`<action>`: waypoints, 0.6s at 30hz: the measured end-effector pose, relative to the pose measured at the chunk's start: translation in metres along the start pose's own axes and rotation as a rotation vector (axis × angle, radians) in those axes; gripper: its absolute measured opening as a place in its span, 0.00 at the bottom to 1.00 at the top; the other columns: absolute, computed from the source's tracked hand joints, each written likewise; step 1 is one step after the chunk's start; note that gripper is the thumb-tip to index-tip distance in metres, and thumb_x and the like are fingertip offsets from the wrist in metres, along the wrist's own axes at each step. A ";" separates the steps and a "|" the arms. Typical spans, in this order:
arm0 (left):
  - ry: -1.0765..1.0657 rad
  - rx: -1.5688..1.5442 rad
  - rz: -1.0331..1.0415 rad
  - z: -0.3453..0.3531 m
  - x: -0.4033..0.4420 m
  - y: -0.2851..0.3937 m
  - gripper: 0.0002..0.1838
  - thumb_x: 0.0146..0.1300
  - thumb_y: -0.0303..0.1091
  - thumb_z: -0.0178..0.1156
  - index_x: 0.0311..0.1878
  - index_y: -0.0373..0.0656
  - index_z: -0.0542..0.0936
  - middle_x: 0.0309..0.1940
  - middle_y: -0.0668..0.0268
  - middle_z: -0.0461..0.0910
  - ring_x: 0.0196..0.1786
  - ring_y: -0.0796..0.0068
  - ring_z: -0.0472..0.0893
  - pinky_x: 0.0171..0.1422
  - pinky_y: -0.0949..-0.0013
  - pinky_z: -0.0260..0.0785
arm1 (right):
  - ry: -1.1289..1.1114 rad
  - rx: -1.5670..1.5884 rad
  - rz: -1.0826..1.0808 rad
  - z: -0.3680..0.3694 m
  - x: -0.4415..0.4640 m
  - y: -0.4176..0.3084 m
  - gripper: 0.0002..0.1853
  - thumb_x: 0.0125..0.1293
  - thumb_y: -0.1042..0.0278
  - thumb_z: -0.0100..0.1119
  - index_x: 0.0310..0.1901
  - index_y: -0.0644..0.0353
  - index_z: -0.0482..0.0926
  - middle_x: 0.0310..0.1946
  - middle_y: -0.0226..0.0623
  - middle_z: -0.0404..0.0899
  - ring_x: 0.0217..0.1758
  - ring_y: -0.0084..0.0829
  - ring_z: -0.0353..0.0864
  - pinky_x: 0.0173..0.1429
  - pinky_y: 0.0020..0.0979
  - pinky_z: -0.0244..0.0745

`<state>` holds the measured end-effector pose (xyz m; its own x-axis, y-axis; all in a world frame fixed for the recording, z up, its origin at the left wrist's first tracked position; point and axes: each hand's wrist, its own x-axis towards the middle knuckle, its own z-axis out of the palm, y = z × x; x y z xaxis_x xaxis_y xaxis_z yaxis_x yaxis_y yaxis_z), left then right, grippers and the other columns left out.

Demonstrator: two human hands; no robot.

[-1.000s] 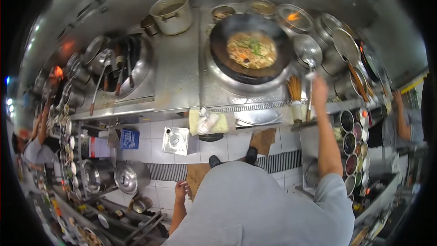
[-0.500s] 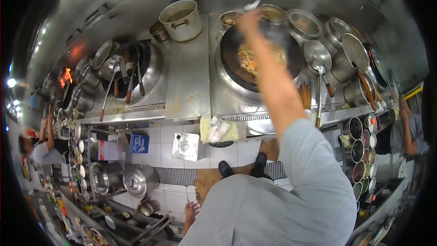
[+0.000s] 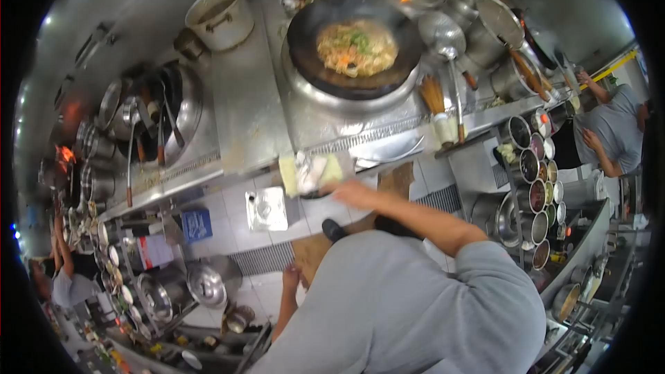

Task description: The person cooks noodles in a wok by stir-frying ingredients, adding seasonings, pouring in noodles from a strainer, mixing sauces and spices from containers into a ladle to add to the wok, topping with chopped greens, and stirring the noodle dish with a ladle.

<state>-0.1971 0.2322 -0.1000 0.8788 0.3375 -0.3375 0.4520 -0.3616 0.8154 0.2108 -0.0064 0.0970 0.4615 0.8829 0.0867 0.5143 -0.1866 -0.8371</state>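
Note:
My right hand (image 3: 352, 194), smeared by motion, is at the stove's front edge beside a folded white and yellow cloth (image 3: 310, 172). Whether its fingers touch the cloth, I cannot tell. Low at my side hangs my left hand (image 3: 291, 276), with loosely bent fingers and nothing visible in them. A black wok (image 3: 305, 55) sits on the burner ring. In it lies stir-fried food (image 3: 355, 48) with pale strands, orange bits and a green heap on top.
A perforated skimmer (image 3: 442, 33) and a bundle of thin brown sticks (image 3: 432, 95) are right of the wok. Leftward stand a big pot (image 3: 220, 17) and another burner with ladles. Flames (image 3: 66, 158) burn far left. A person (image 3: 613, 125) stands at right, another at far left.
My right hand has swung back from the far side of the wok to the front cloth. The white item seen by it earlier no longer shows there. The view has turned and shifted.

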 end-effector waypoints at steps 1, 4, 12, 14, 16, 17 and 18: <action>0.116 -0.006 -0.152 -0.020 0.025 0.106 0.07 0.60 0.28 0.54 0.36 0.35 0.79 0.23 0.62 0.79 0.26 0.66 0.77 0.31 0.63 0.69 | -0.344 0.123 0.675 -0.104 -0.002 -0.111 0.35 0.62 0.69 0.58 0.71 0.53 0.61 0.44 0.42 0.81 0.46 0.40 0.81 0.49 0.37 0.76; 0.172 -0.188 -0.118 -0.037 0.099 0.143 0.14 0.70 0.38 0.53 0.33 0.38 0.79 0.21 0.64 0.78 0.22 0.72 0.77 0.29 0.66 0.69 | -0.498 -0.127 0.458 -0.113 -0.116 0.024 0.49 0.49 0.60 0.72 0.73 0.53 0.58 0.63 0.52 0.71 0.67 0.47 0.69 0.71 0.38 0.62; 0.102 -0.278 -0.063 -0.019 0.146 0.322 0.11 0.70 0.37 0.54 0.43 0.40 0.79 0.25 0.67 0.78 0.30 0.81 0.77 0.36 0.74 0.70 | 0.599 0.714 1.321 -0.127 -0.275 0.207 0.41 0.65 0.60 0.60 0.75 0.51 0.49 0.55 0.46 0.76 0.47 0.41 0.81 0.47 0.45 0.77; -0.076 -0.049 -0.039 -0.006 0.132 0.333 0.11 0.68 0.36 0.57 0.46 0.40 0.79 0.27 0.65 0.79 0.32 0.78 0.79 0.38 0.72 0.71 | 0.913 0.713 1.363 -0.132 -0.286 0.239 0.44 0.65 0.61 0.60 0.76 0.55 0.44 0.56 0.47 0.75 0.44 0.42 0.82 0.42 0.43 0.79; -0.180 0.210 -0.033 0.008 0.119 0.343 0.12 0.64 0.35 0.60 0.49 0.43 0.79 0.31 0.60 0.81 0.35 0.70 0.81 0.42 0.66 0.73 | 0.994 0.747 1.302 -0.146 -0.262 0.262 0.38 0.64 0.65 0.58 0.73 0.57 0.52 0.54 0.47 0.76 0.38 0.38 0.83 0.35 0.37 0.79; -0.223 0.311 -0.056 0.016 0.110 0.354 0.13 0.63 0.35 0.61 0.50 0.44 0.80 0.32 0.59 0.82 0.36 0.66 0.82 0.44 0.64 0.74 | 0.793 0.748 1.247 -0.125 -0.263 0.321 0.36 0.64 0.66 0.58 0.71 0.58 0.55 0.53 0.46 0.77 0.37 0.38 0.82 0.34 0.36 0.79; -0.173 0.327 -0.081 0.024 0.104 0.360 0.13 0.63 0.35 0.61 0.50 0.44 0.80 0.32 0.59 0.82 0.36 0.66 0.82 0.44 0.64 0.74 | 0.599 0.736 1.169 -0.106 -0.264 0.378 0.33 0.64 0.67 0.58 0.69 0.59 0.59 0.52 0.46 0.77 0.37 0.37 0.82 0.34 0.35 0.79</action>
<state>0.0604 0.1165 0.1470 0.8381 0.2349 -0.4923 0.5219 -0.6075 0.5988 0.3599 -0.3551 -0.1851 0.6554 0.0578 -0.7531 -0.7255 -0.2289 -0.6490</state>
